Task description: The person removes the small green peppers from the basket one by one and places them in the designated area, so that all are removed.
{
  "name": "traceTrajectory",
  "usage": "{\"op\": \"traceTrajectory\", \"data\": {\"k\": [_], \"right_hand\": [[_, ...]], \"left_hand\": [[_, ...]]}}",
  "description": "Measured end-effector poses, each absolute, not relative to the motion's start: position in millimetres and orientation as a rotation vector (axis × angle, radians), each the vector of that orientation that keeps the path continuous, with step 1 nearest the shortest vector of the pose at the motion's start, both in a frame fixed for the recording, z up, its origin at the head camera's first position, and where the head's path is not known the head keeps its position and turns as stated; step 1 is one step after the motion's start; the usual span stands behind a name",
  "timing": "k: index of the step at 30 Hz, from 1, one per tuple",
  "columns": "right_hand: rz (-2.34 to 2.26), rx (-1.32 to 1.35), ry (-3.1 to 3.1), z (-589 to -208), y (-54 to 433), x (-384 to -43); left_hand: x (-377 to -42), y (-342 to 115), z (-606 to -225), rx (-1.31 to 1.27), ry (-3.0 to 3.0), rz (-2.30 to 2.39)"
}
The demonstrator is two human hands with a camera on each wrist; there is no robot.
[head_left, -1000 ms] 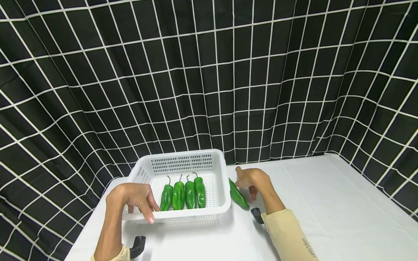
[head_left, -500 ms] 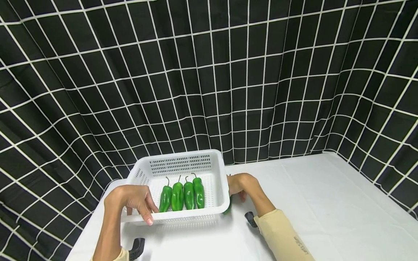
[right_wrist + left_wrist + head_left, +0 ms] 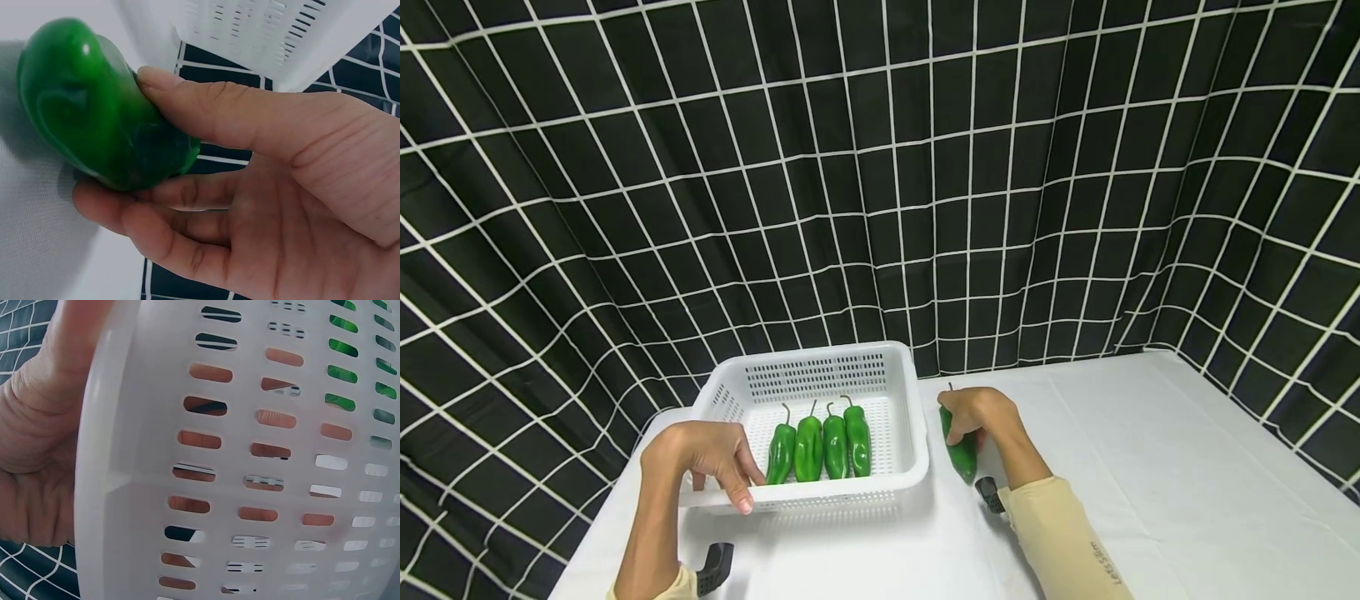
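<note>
In the head view my left hand [image 3: 711, 454] grips the front left rim of a white slotted plastic basket [image 3: 842, 490], thumb outside. Fingers of that hand show through the slots of the basket wall [image 3: 137, 487] in the left wrist view. Several green peppers [image 3: 809, 450] lie side by side in the basket, stems toward the back. To the right of the basket, my right hand [image 3: 981, 412] holds another green pepper [image 3: 962, 461] close over the table. The right wrist view shows this pepper [image 3: 87, 106] between the thumb [image 3: 212, 109] and the curled fingers.
A white cloth covers the table [image 3: 1150, 483]. Behind it and at both sides hangs a black curtain [image 3: 955, 200] with a white grid. Each wrist carries a small black camera mount, such as the right one [image 3: 990, 496].
My right hand first went left to the pepper beside the basket, partly behind its right wall. Now it has come back right, gripping the pepper. The left hand stays on the rim.
</note>
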State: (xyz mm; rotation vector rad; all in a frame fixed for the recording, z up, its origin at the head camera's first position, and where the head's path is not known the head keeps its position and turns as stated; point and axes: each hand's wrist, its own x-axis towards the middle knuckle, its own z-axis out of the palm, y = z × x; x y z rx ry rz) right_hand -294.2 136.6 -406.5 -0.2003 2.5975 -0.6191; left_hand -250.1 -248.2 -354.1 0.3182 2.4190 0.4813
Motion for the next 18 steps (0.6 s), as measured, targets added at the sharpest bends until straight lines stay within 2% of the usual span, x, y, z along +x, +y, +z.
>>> {"op": "traceTrajectory", "data": {"k": [18], "right_hand": [[-0.623, -0.109, 2.566, -404.3, 135.1, -295.3]], "left_hand": [[-250.9, -249.4, -353.6, 0.321, 2.408, 0.485]]}}
